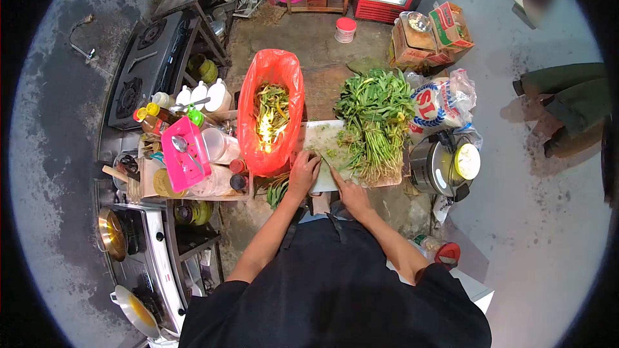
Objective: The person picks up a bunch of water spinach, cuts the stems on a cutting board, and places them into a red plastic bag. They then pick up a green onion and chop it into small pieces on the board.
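A white cutting board (324, 130) lies in front of me with small green scraps on it. My right hand (351, 194) is wrapped round the handle of a knife (326, 162), whose blade points up and left over the board. Close by on the left, my left hand (305, 171) rests at the board's edge with its fingers curled together near the blade; whatever they grip is too small to make out. A big bunch of leafy greens with roots (377, 122) covers the right side of the board. Left of the board stands a red plastic bag (250, 135) with greens and yellowed leaves inside.
On the left, a pink tray (184, 158) with a spoon sits among bottles and jars. Stoves with pans (134, 309) stand farther left. To the right are a rice cooker (431, 171), a white printed sack (432, 106) and cardboard boxes (412, 42). A person's legs (570, 96) show at far right.
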